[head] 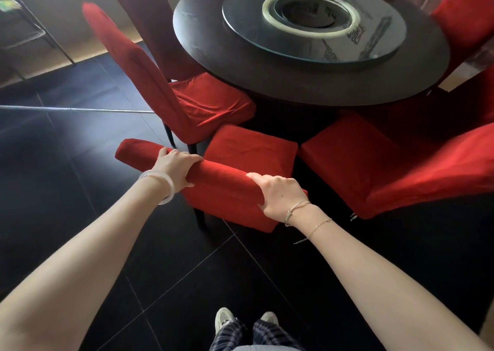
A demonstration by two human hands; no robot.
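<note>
- The top of the chair (227,182) back is being gripped by both hands. The left hand (176,167) is being curled over it towards its left end, with the fingers over the far side and the thumb on the near side.
- The right end of the same back is being clasped by the right hand (279,196), with the fingers wrapped over the top edge.
- A pale bangle (164,187) is being worn on the left wrist and thin bracelets (302,209) on the right.
- The chair is being held just in front of the person, its seat pointing at the round table (213,64), with the seat's front edge near the rim.
- It is being flanked by a second chair (203,104) on the left and a third chair (374,163) on the right, both just beside it.
- A glass turntable (387,37) is being carried by the table, with a pale ring (270,13) at its middle.
- The dark tiled floor (80,190) is being crossed at the left by a thin metal pole (80,109). It is being stood on in pale shoes (223,318).
</note>
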